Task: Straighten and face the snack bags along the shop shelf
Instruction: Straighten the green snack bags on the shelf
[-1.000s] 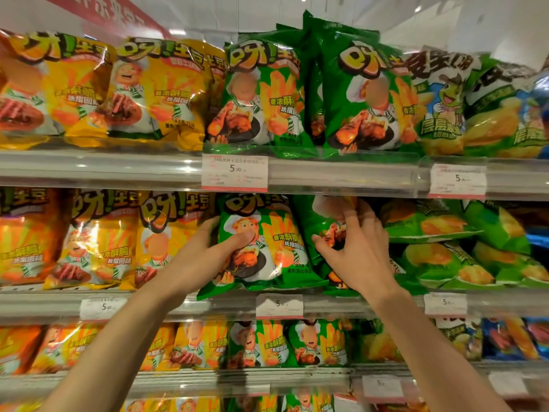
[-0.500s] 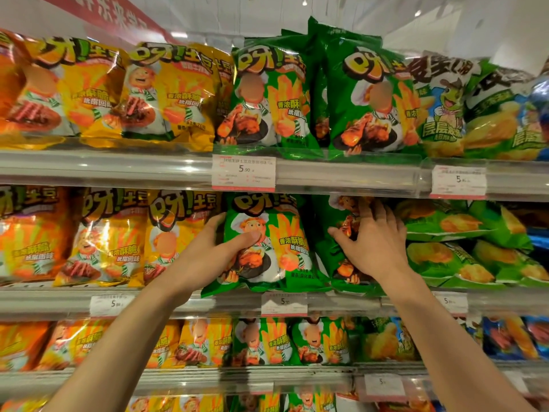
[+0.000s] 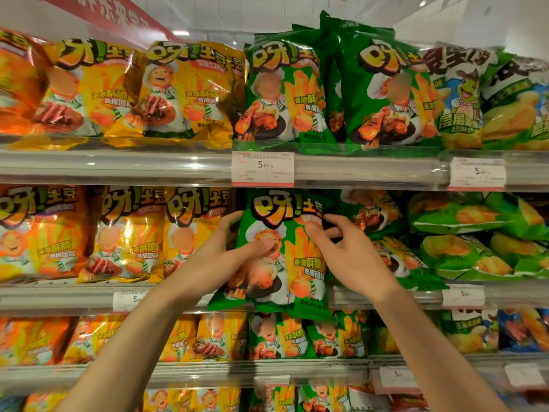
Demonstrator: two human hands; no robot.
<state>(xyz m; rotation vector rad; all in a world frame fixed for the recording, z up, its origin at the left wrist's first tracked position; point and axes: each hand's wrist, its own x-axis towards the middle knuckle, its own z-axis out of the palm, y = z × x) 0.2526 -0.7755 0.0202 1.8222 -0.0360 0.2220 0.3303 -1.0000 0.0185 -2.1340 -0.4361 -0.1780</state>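
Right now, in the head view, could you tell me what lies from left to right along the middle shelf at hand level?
Orange bag → two yellow bags → left hand → green bag held by both hands → right hand → pale green bags.

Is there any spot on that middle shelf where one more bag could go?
Hardly any. The middle shelf is packed: yellow bags touch the green bag that the left hand and right hand hold, and flat green bags fill the right. Only a dark gap behind the held bag, beside the next green bags, looks free.
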